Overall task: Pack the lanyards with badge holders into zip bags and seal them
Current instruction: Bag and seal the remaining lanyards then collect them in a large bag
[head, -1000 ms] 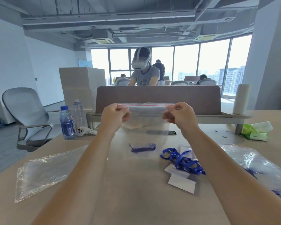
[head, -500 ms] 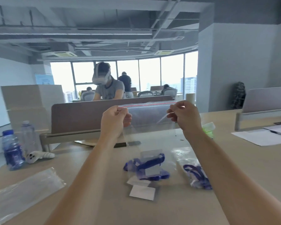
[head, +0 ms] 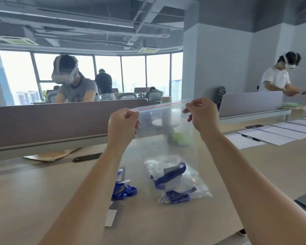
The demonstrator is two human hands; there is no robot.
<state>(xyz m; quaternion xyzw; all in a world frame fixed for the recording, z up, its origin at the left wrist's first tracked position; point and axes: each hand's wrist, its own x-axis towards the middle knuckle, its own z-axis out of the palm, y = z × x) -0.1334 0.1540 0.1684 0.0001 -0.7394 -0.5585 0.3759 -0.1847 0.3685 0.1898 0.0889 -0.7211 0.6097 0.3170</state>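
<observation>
As my left hand (head: pixel 123 123) and right hand (head: pixel 201 114) each pinch a top corner, clear zip bag (head: pixel 166 131) stretched between them, blue lanyard with badge holder (head: pixel 170 176) low inside, below my hands.

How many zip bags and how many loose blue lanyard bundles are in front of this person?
Zip bags: 2, the held zip bag, pinched at its top by the left hand and right hand, and the lying zip bag on the table.
Loose blue lanyard bundles: 1, the loose lanyard bundle.
Total: 3.
</observation>
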